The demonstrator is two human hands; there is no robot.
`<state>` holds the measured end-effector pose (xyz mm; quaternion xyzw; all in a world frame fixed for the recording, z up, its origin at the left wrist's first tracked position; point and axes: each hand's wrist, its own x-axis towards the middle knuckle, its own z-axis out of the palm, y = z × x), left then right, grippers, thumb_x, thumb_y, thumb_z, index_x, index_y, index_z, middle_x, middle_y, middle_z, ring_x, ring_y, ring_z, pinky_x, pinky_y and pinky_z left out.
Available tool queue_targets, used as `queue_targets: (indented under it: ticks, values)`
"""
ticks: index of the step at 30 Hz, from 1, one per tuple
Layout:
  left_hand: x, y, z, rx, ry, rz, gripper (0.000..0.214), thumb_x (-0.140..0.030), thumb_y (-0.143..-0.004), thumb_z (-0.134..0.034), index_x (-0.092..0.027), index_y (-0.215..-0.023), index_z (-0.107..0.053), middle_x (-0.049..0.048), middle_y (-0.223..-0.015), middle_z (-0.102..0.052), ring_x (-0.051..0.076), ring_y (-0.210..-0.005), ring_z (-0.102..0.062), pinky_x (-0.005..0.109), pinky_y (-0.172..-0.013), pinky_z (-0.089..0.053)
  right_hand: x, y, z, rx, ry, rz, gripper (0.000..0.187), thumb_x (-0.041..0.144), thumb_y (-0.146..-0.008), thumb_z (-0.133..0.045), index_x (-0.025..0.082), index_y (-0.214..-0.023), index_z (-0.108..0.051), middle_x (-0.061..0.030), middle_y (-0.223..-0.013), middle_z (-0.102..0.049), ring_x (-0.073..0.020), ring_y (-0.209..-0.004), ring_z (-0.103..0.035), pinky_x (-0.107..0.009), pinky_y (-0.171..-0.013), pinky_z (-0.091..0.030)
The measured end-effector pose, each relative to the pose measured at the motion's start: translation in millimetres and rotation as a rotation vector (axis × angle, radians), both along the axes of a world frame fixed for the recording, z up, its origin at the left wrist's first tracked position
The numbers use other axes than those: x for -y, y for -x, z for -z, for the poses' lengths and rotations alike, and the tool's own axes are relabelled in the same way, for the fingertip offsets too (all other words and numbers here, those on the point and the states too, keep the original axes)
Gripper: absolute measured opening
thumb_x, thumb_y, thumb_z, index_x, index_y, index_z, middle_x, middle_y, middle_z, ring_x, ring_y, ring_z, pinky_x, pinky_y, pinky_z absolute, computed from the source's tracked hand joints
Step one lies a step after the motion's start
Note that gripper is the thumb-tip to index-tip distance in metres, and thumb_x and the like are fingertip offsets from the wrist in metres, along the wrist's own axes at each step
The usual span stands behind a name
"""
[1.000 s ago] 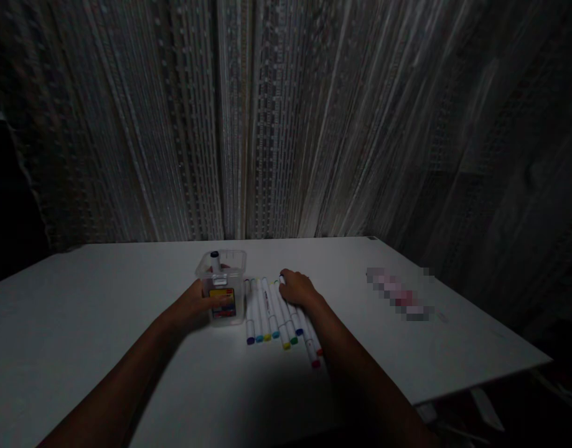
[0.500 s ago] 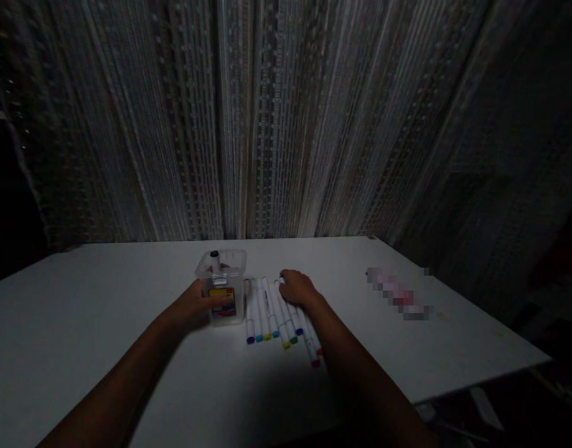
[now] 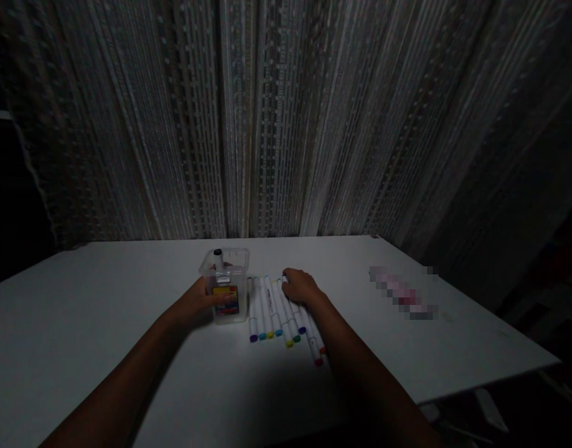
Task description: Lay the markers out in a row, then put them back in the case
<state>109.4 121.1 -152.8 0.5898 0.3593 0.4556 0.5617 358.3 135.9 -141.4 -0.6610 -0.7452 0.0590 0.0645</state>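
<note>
The scene is dimly lit, and every place is given from the clear plastic box (image 3: 224, 283), which is stood upright on the white table (image 3: 80, 323), a little left of the table's middle.

Left of the box, the person's forearm is stretched across the table toward it. The left hand (image 3: 199, 303) is pressed against the near left side of the box, with the fingers closed round its labelled front wall. By this grip, it is judged, the light box is steadied against sliding or tipping. Inside the box, at its far left corner, one black-capped marker (image 3: 217, 258) is stood on end, its cap raised above the rim.

Just right of the box, a row of markers (image 3: 271, 311) is laid flat, side by side, with the coloured caps turned toward the person. So laid, each colour can probably be read at a glance. The markers farthest from the box are skewed and lie nearer the person.

The right hand (image 3: 300, 287) is set upon the far ends of those right-hand markers, its fingers bent downward and drawn together. Whether a barrel is pinched between them cannot be told in the gloom.

Well to the right of the box, a blurred patch (image 3: 402, 294) is seen on the table, and what it is cannot be told. Behind the box, a curtain (image 3: 286, 124) is hung along the table's far edge.
</note>
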Motion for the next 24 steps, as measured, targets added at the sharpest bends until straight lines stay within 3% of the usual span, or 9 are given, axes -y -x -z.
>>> queue_targets:
  ticks: [10,19,24]
  values:
    - [-1.7,0.1,-1.4,-0.061,-0.051,-0.016,0.04,-0.03,-0.05,-0.084,-0.014,-0.082,-0.066,0.0092,-0.083,-0.072,0.026,-0.075,-0.068,0.035,-0.069,-0.056,-4.2,-1.3,4.6,0.007,-0.002,0.011,0.041,0.022,-0.082,-0.044,0.018,-0.122,-0.054,-0.0124,-0.119,-0.06,-0.0252,-0.106,-0.057,-0.034,-0.085,-0.042]
    - [-5.4,3.9,3.9,-0.081,-0.045,-0.031,0.039,-0.03,-0.053,-0.083,-0.014,-0.084,-0.066,0.0112,-0.083,-0.073,0.026,-0.073,-0.068,0.036,-0.069,-0.055,-3.3,-1.7,0.6,-0.073,-0.106,0.049,0.041,0.023,-0.083,-0.043,0.017,-0.123,-0.054,-0.0114,-0.118,-0.061,-0.0235,-0.109,-0.056,-0.032,-0.089,-0.041]
    - [-4.6,2.2,2.7,-0.054,-0.053,-0.041,0.04,-0.03,-0.053,-0.083,-0.014,-0.085,-0.065,0.0107,-0.083,-0.072,0.026,-0.072,-0.068,0.035,-0.067,-0.056,-1.8,-0.5,0.4,-0.042,-0.065,0.038,0.04,0.025,-0.083,-0.046,0.016,-0.121,-0.055,-0.0123,-0.118,-0.061,-0.0249,-0.108,-0.056,-0.033,-0.088,-0.042]
